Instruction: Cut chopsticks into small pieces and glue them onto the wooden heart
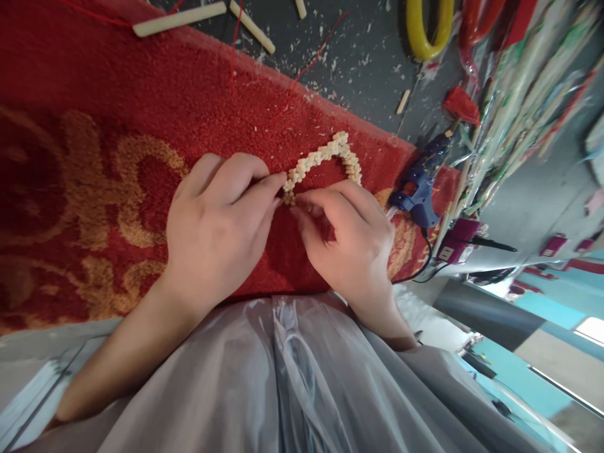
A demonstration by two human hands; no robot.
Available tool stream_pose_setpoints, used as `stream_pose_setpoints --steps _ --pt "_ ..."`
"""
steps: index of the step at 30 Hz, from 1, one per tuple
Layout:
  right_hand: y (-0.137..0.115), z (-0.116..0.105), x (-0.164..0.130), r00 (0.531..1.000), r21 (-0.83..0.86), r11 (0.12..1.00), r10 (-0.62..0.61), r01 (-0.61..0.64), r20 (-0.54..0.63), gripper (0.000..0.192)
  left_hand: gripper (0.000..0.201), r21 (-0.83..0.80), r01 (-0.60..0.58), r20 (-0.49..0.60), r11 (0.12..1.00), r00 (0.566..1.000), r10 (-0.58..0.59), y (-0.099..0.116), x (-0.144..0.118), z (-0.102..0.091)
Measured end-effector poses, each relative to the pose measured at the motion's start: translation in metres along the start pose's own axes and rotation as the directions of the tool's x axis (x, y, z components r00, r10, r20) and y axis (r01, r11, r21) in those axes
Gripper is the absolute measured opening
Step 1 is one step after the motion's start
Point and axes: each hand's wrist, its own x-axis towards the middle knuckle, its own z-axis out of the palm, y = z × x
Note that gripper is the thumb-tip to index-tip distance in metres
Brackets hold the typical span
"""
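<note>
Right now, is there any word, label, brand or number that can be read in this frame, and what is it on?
None can be read.
Red mat: gold woven figures, perhaps characters, not legible from this angle.
Blue glue gun: no legible marking.
Purple item beside it: pale label, too small.
Wrapped packets: print blurred.

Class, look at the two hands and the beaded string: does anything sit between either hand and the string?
Nothing visible does. The left hand and the right hand both pinch the beaded string directly at its near end, above the red mat. The glue gun lies off to the right, apart.
</note>
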Motion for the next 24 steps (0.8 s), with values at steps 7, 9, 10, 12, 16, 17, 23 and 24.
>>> stream_pose_setpoints --steps 7,9,10,12,16,17,23,24 --pt "0.0003 0.001 0.0008 1.0 0.007 1.0 0.006 -0.007 0.014 0.017 0.018 -0.062 0.043 -0.008 0.997 0.999 -0.044 0.0029 0.0003 0.0009" --pt "0.0002 0.0013 0.001 1.0 0.007 1.0 0.009 -0.009 0.017 0.017 0.018 -0.062 0.053 0.0 0.997 0.999 -0.053 0.003 0.0003 0.0018" --pt "0.0001 0.0016 0.0012 1.0 0.007 1.0 0.01 -0.01 0.015 0.017 0.018 -0.06 0.056 0.004 0.997 0.998 -0.056 0.003 0.0003 0.0021" --pt "0.0 0.0022 0.0014 1.0 0.004 1.0 0.008 -0.008 0.004 0.017 0.019 -0.059 0.063 0.01 0.996 0.998 -0.063 0.0031 0.0002 0.0026" --pt "-0.0002 0.0032 0.0019 1.0 -0.008 1.0 -0.004 0.004 -0.023 0.018 0.021 -0.064 0.061 0.015 0.996 0.998 -0.06 0.0031 -0.0001 0.0032" --pt "-0.0003 0.0032 0.0019 1.0 -0.011 1.0 -0.006 0.005 -0.026 0.018 0.021 -0.056 0.055 0.012 0.997 0.998 -0.055 0.0031 -0.0002 0.0033" --pt "-0.0009 0.0032 0.0025 1.0 -0.015 1.0 0.001 -0.001 -0.014 0.019 0.019 0.01 0.033 -0.005 0.999 0.999 -0.033 0.003 -0.0002 0.0031" --pt "-0.0009 0.0032 0.0026 1.0 -0.014 1.0 0.004 -0.004 -0.014 0.019 0.019 0.011 0.034 -0.003 0.999 0.999 -0.034 0.0031 -0.0002 0.0029"
